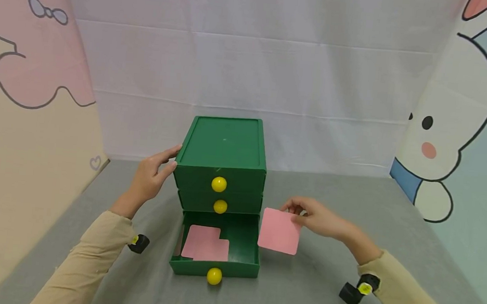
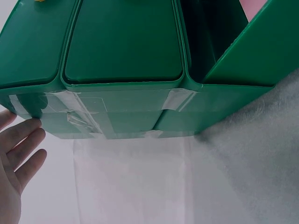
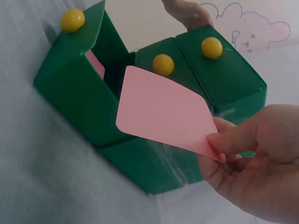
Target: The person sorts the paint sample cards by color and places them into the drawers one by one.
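A green drawer box [image 1: 224,143] with yellow round knobs stands on the grey table; its bottom drawer [image 1: 239,270] is pulled out. Pink square cards [image 1: 205,243] lie overlapping inside that drawer, toward its left. My right hand [image 1: 318,218] pinches another pink card [image 1: 280,231] by its corner, just right of the drawer, between thumb and fingers. In the right wrist view the same card [image 3: 163,112] is held up before the box. My left hand [image 1: 151,175] rests its fingertips against the box's upper left side, fingers fairly straight, as the left wrist view [image 2: 21,154] also shows.
The two upper drawers, with yellow knobs [image 1: 219,184], are closed. Clear tape [image 2: 77,109] runs along the box's side. A white cloth [image 1: 250,75] hangs behind, with cartoon-printed panels [image 1: 479,143] at both sides. Each wrist wears a small black camera [image 1: 350,295].
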The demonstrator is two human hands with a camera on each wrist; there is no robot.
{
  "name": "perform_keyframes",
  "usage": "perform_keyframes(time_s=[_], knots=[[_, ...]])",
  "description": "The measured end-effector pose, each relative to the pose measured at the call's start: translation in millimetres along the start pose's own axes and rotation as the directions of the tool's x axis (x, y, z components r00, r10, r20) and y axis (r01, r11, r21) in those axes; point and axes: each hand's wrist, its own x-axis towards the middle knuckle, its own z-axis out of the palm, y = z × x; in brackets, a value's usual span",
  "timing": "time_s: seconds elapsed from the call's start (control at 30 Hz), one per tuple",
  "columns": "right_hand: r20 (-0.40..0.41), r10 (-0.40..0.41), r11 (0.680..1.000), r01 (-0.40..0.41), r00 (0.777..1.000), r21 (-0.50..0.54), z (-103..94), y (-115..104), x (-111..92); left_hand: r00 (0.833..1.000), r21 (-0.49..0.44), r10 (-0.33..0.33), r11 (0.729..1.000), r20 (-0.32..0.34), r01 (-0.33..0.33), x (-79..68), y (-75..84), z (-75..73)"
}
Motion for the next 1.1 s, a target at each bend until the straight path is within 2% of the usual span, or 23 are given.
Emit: perform_keyframes(time_s=[0.23,0.4,0.9,1.1], knots=[[0.03,-0.067,0.997,0.066,0.997,0.029,21.5,-10.7,28.7,1.0,0.015,-0.001,1.0,0.013,0.001,0.2,3.2,-1.8],[0.066,-0.088,0.994,0.084,0.994,0.064,39.8,-14.0,42.0,1.0,0.006,0.003,1.0,0.013,-0.004,0.6,3.5,-1.5],[0.077,-0.107,0.99,0.099,0.991,0.103,72.6,-14.0,57.8,1.0,0.0,0.002,1.0,0.013,-0.002,0.4,2.8,-1.8],[0.105,-0.089,0.995,0.084,0.99,0.052,80.8,-12.8,64.6,1.0,-0.009,-0.002,1.0,0.013,0.002,-0.3,2.8,-1.9]])
